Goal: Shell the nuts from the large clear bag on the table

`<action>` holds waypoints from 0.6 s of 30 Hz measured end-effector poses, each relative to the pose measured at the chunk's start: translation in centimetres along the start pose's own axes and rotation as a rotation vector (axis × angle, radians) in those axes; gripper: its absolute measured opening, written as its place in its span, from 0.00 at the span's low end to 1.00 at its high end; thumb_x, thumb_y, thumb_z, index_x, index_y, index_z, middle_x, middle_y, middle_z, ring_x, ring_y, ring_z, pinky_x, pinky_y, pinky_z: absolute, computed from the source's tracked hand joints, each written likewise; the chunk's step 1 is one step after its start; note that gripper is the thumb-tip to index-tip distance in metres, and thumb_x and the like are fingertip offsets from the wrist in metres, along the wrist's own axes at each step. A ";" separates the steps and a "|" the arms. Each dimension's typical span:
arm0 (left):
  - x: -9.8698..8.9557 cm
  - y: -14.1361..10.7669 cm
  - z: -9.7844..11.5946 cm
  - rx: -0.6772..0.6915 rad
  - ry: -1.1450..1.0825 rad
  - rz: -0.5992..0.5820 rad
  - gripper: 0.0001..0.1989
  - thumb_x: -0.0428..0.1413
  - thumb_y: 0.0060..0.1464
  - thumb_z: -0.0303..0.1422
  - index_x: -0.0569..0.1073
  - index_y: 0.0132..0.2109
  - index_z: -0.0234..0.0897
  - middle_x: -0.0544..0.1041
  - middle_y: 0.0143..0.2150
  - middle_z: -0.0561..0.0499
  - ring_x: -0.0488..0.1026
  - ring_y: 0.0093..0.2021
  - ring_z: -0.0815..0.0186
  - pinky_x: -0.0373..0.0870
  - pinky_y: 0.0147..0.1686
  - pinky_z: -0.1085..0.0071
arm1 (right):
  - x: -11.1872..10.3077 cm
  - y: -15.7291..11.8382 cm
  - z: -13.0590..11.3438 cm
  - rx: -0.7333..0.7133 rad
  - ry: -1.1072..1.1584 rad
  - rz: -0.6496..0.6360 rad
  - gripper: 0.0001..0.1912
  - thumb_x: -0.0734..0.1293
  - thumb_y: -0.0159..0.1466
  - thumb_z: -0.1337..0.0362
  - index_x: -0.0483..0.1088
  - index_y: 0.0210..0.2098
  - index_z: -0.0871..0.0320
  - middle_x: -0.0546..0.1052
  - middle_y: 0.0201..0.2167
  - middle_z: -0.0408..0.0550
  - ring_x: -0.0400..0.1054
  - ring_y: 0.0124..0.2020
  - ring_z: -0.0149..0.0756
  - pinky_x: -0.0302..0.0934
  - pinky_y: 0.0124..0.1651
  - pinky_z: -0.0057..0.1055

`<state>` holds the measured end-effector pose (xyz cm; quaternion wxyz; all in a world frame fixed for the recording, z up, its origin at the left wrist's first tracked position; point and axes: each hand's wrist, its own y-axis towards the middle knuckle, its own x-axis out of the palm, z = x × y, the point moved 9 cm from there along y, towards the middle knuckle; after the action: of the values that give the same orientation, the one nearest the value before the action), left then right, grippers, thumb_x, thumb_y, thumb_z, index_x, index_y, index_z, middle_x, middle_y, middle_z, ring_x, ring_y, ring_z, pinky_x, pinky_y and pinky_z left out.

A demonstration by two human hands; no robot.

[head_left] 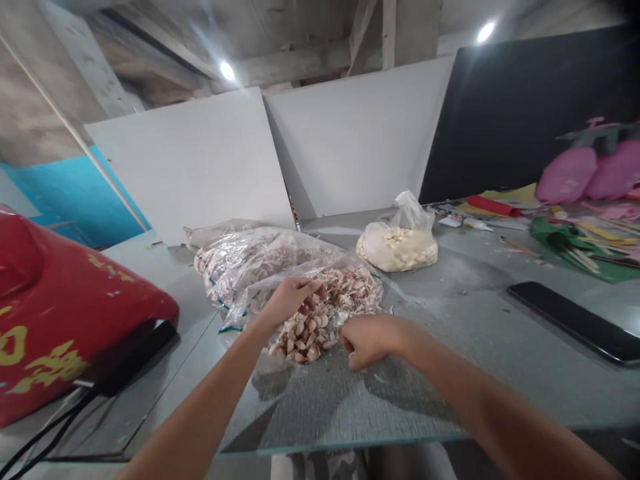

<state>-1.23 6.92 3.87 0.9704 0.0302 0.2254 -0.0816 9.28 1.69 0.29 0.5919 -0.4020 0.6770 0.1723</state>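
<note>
The garlic cloves [300, 339] lie heaped on the tabletop [480, 313] between the 2 hands, nearer the left hand [295, 300], whose grip is half curled; the right hand's [370, 340] grip is tightly curled. What either holds, I cannot tell.

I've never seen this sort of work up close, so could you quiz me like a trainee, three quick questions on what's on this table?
1. True or false: the phone lies to the right of the right hand.
2. Where is the bag of pale cloves?
A) Under the phone
B) Inside a bowl
C) On the table, beyond the right hand
3. Fill in the blank: the left hand is at a heap of brownish cloves and loose papery ____.

Key: 1 true; 2 C; 3 skins.
</note>
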 end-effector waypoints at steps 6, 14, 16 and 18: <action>1.4 2.0 1.6 0.123 0.135 -0.013 0.19 0.55 0.44 0.46 0.75 0.27 0.31 0.70 0.18 0.52 0.64 0.19 0.71 0.59 0.19 0.76 | -2.5 0.8 2.2 0.041 0.109 0.202 0.12 0.65 0.50 0.61 0.70 0.34 0.57 0.75 0.29 0.47 0.67 0.28 0.36 0.49 0.23 0.25; 2.9 3.5 3.0 0.243 0.261 0.060 0.15 0.58 0.41 0.42 0.75 0.24 0.31 0.71 0.19 0.52 0.64 0.22 0.70 0.57 0.22 0.75 | -2.2 2.7 2.4 -0.017 0.086 0.392 0.12 0.63 0.58 0.61 0.71 0.39 0.58 0.76 0.33 0.50 0.69 0.33 0.35 0.52 0.30 0.25; 2.7 3.2 2.7 0.238 0.237 0.080 0.16 0.58 0.41 0.42 0.74 0.25 0.31 0.72 0.20 0.52 0.64 0.22 0.70 0.57 0.22 0.75 | -2.8 2.4 2.7 -0.025 0.080 0.438 0.13 0.62 0.59 0.58 0.71 0.38 0.58 0.76 0.34 0.50 0.68 0.34 0.36 0.51 0.30 0.26; 2.2 2.9 2.3 0.230 0.198 0.118 0.16 0.58 0.41 0.42 0.73 0.25 0.31 0.71 0.19 0.52 0.64 0.21 0.70 0.56 0.21 0.76 | -3.7 1.9 3.5 0.014 0.071 0.493 0.15 0.59 0.62 0.56 0.72 0.35 0.59 0.76 0.32 0.51 0.68 0.33 0.37 0.51 0.30 0.26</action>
<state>2.20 9.20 5.06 0.9367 0.1623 0.3069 -0.0463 10.11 6.63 2.42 0.5104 -0.2264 0.7763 0.2927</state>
